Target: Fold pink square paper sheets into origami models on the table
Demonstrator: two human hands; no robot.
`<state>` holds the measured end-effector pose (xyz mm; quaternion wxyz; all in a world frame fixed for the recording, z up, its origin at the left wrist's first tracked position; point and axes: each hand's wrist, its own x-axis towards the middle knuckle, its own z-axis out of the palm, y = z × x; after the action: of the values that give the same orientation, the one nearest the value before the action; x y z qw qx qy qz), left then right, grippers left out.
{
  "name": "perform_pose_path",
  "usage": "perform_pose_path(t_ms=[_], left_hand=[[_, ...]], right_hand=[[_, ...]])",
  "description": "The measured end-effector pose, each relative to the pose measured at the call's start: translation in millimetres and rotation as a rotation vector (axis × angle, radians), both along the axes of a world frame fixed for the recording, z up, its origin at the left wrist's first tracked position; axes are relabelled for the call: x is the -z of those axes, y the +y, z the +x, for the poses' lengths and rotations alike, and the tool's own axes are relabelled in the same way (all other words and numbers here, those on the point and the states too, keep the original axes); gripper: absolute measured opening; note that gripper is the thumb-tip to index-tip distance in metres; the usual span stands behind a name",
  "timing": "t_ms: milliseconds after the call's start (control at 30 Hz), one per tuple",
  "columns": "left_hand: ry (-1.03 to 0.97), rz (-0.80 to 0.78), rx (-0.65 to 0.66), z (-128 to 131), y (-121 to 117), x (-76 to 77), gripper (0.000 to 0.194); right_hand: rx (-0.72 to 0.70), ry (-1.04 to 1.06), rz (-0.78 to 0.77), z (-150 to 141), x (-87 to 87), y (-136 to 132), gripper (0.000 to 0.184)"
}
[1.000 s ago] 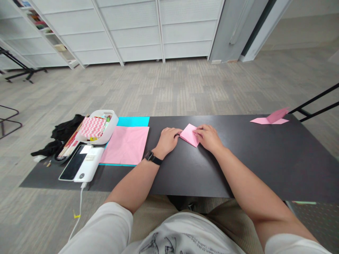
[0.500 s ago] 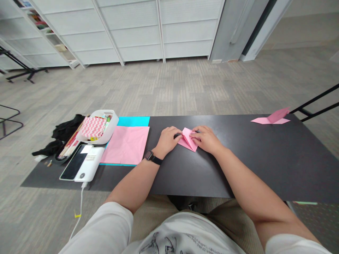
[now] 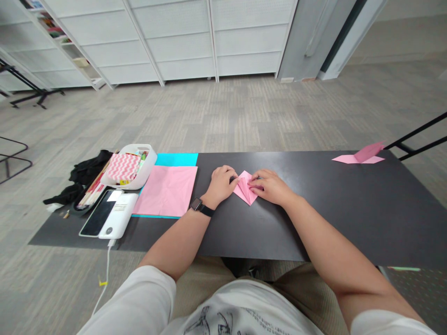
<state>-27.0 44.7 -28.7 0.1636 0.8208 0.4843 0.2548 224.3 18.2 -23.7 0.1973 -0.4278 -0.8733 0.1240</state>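
Note:
A small folded sheet of pink origami paper (image 3: 247,196) lies on the dark table in front of me, one corner pointing toward me and creases running down its middle. My left hand (image 3: 223,181) grips its left edge between thumb and fingers. On the opposite side, my right hand (image 3: 269,186) has its fingers closed on the right part of the paper. The fingertips cover both side corners. A stack of pink paper (image 3: 168,190) rests to the left, on top of blue sheets (image 3: 177,159).
A folded pink paper piece (image 3: 361,156) stands at the table's far right. On the left are a white basket (image 3: 148,167), a phone (image 3: 98,216), a white power bank (image 3: 119,215) with a cable, and black cloth (image 3: 90,166). White cabinets (image 3: 174,46) line the back.
The folded paper has turned slightly, its near corner shifting left and toward me. My right hand has slid a little on its edge; the left hand stays nearly in place.

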Motion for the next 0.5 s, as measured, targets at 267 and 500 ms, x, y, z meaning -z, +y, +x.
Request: perform_pose_path(t_ms=[267, 500], left_hand=[[0.038, 0.026, -0.034, 2.9, -0.6, 5.8, 0.007], [0.04, 0.048, -0.046, 6.6, -2.1, 9.7, 0.005]], right_hand=[[0.016, -0.052, -0.062, -4.0, -7.7, -3.9, 0.021], [0.008, -0.047, -0.045, -6.4, -7.4, -7.0, 0.037]])
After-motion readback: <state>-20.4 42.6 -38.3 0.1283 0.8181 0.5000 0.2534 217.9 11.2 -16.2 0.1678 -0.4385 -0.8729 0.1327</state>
